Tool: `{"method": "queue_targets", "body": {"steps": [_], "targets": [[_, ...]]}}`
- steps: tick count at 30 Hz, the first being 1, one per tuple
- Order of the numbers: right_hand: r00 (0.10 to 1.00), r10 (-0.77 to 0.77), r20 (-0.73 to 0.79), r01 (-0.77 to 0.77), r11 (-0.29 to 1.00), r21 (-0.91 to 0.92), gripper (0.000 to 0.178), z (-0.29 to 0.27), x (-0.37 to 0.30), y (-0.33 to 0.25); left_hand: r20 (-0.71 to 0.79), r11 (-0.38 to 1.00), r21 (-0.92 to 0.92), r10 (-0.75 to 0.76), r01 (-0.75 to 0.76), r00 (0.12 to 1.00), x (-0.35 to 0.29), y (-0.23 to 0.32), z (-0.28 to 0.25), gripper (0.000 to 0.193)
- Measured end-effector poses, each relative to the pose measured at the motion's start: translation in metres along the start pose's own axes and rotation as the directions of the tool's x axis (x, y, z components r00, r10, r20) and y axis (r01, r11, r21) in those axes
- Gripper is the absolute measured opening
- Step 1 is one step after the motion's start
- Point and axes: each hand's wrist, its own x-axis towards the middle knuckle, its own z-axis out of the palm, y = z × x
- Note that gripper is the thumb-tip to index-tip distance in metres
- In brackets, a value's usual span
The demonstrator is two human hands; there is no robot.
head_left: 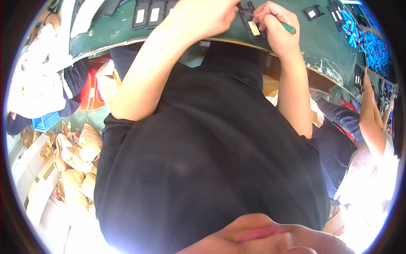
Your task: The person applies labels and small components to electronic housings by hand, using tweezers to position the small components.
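A black plastic piece with a yellow label point(253, 28) lies on the green tabletop in front of me. Over its right side is my right hand point(280, 29), closed around a slim tool with a green handle point(288, 28). A thin metal shaft points left from those fingers, above the upper part of the piece. My left hand point(207, 16) reaches in from the left, partly cut off by the top edge. Its fingers are bent together at the upper left of the black piece; whatever they pinch is hidden.
Black parts with white labels point(148, 15) lie to the left on the table; another black part point(313, 13) lies at the right. Many blue pieces point(374, 48) are heaped at the far right. People work on both sides. Brown paper bags point(76, 148) and a red container point(91, 86) stand lower left.
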Motion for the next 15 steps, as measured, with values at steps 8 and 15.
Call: {"method": "queue_targets", "body": {"steps": [8, 15], "targets": [[0.973, 0.164, -0.165, -0.210, 0.924, -0.318, 0.012, -0.027, -0.023, -0.010, 0.049, 0.970, 0.211, -0.132, 0.119, 0.990, -0.005, -0.014, -0.015, 0.041], [0.857, -0.116, -0.502, -0.366, 0.548, -0.752, 0.013, -0.067, -0.020, -0.035, 0.060, 0.982, 0.138, -0.136, 0.126, 0.989, 0.002, 0.007, -0.005, 0.035]]}}
